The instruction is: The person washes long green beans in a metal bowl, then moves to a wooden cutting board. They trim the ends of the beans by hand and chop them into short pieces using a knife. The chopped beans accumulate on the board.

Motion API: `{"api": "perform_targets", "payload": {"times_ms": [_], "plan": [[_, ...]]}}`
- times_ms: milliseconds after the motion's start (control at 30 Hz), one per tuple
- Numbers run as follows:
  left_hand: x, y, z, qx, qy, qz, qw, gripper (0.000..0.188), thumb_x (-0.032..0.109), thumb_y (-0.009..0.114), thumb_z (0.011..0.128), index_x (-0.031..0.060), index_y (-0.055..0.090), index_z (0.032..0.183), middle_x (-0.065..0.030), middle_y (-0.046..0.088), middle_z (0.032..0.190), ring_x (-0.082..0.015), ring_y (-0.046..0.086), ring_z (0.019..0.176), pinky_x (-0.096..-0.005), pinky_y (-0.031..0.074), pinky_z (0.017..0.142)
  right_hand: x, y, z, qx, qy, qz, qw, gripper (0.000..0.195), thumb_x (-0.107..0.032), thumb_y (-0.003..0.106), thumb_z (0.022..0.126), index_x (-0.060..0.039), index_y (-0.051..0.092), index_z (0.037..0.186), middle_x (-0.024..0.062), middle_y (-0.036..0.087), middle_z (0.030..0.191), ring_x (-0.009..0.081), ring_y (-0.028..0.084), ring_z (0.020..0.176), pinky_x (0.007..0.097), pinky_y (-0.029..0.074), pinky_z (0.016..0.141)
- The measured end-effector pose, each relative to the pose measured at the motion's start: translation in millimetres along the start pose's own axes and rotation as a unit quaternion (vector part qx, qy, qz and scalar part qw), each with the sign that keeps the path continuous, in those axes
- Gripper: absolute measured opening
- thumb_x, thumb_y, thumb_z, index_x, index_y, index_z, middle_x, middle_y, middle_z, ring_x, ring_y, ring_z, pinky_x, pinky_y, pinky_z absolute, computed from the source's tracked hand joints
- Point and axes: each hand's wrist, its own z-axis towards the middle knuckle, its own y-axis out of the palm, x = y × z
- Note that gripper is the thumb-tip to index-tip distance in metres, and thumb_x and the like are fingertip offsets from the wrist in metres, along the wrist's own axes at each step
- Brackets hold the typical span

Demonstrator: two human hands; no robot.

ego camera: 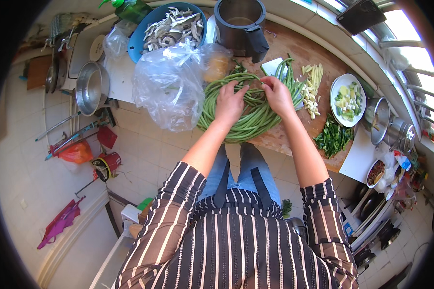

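A large coil of green yardlong beans (255,126) lies in front of me at the near edge of a wooden cutting board (275,142). My left hand (230,103) rests on the coil's left part, fingers bent among the strands; whether it grips one is unclear. At the coil's far side, my right hand (277,95) pinches the end of a bean between thumb and fingertips. Beneath the beans on the right, part of a flat metal blade (273,67) shows, probably a cleaver. Some bean ends lie across it.
Beside the coil are a clear plastic bag (168,90) and a blue basin (139,45) of torn mushrooms. A dark pot (238,30) stands behind. Rightward lie cut pale strips (313,76), peeled garlic cloves (311,99), chopped greens (332,137) and a white plate (361,95).
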Motion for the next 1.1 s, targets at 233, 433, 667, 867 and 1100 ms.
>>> {"api": "perform_targets", "payload": {"times_ms": [233, 433, 667, 867, 1100], "plan": [[8, 2, 6, -0.017, -0.048, -0.057, 0.997, 0.026, 0.021, 0.067, 0.083, 0.022, 0.07, 0.109, -0.0101, 0.049, 0.128, -0.0335, 0.042, 0.121, -0.0484, 0.034, 0.1, -3, -1, -14, -0.01, -0.031, 0.026, 0.999, 0.019, -0.013, 0.06, 0.088, -0.0032, 0.07, 0.101, 0.0188, 0.068, 0.092, 0.0292, 0.066, 0.083, 0.0363, 0.051, 0.075], [8, 9, 8, -0.013, -0.06, -0.056, 0.997, 0.017, 0.021, 0.071, 0.081, 0.019, 0.069, 0.098, -0.0068, 0.051, 0.123, -0.0311, 0.044, 0.117, -0.0466, 0.032, 0.095, -10, 9, -16, -0.05, -0.16, -0.302, 0.939, 0.018, -0.017, 0.053, 0.084, -0.0036, 0.065, 0.086, 0.0174, 0.064, 0.085, 0.0319, 0.065, 0.081, 0.0427, 0.053, 0.07], [4, 17, 6, 0.009, -0.044, -0.059, 0.997, 0.019, 0.018, 0.071, 0.079, 0.0197, 0.068, 0.098, -0.004, 0.053, 0.12, -0.0291, 0.046, 0.115, -0.0462, 0.033, 0.094, 1, 27, -13, -0.012, -0.197, -0.355, 0.914, 0.014, -0.016, 0.057, 0.081, -0.0041, 0.063, 0.08, 0.0139, 0.063, 0.081, 0.0299, 0.066, 0.075, 0.0401, 0.053, 0.063], [5, 8, 7, -0.001, -0.048, -0.059, 0.997, 0.022, 0.017, 0.071, 0.079, 0.0163, 0.068, 0.101, -0.0051, 0.055, 0.121, -0.0297, 0.049, 0.114, -0.0455, 0.036, 0.093, -32, 18, -3, 0.105, 0.026, 0.062, 0.992, 0.03, -0.02, 0.042, 0.094, -0.0004, 0.058, 0.08, 0.0181, 0.057, 0.076, 0.0362, 0.057, 0.071, 0.0442, 0.044, 0.066], [2, -107, -20, 0.133, -0.016, -0.073, 0.988, 0.018, 0.003, 0.071, 0.075, 0.008, 0.07, 0.092, -0.009, 0.059, 0.1, -0.026, 0.056, 0.099, -0.0374, 0.044, 0.089, -108, 33, -45, 0.111, -0.169, 0.141, 0.969, 0.016, -0.006, 0.061, 0.09, -0.0039, 0.067, 0.104, 0.0114, 0.06, 0.095, 0.0244, 0.06, 0.087, 0.0338, 0.049, 0.076]]}}
